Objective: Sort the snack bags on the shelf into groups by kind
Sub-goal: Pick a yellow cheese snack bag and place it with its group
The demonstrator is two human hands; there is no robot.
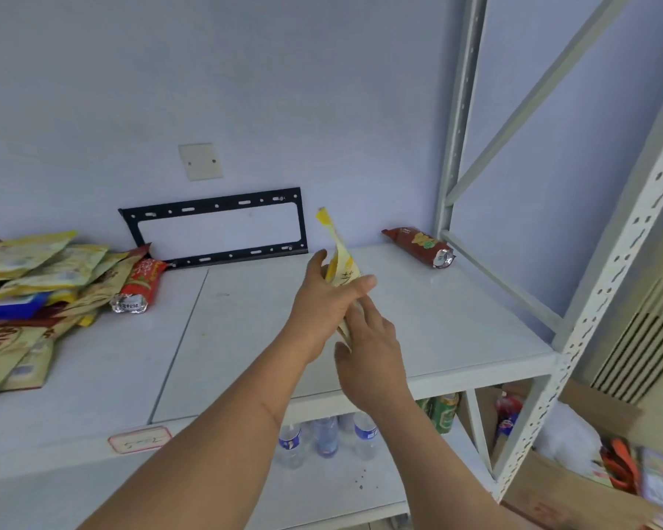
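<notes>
A yellow and cream snack bag (340, 254) stands nearly upright above the middle of the white shelf (456, 323). My left hand (322, 304) grips its lower part, thumb on the near face. My right hand (372, 353) is just below and to the right, fingers extended against the bag's bottom edge. A mixed pile of yellow, tan, blue and red snack bags (35, 285) lies at the shelf's left end, with a red bag (140, 286) at its right side. A brown-red bag (422, 246) lies alone at the back right.
A black metal bracket (215, 227) leans on the wall behind the shelf. A white perforated upright (605, 285) frames the right side. Water bottles (326, 438) and green cans (444, 411) stand on the lower shelf. A cardboard box (575, 472) sits at the lower right.
</notes>
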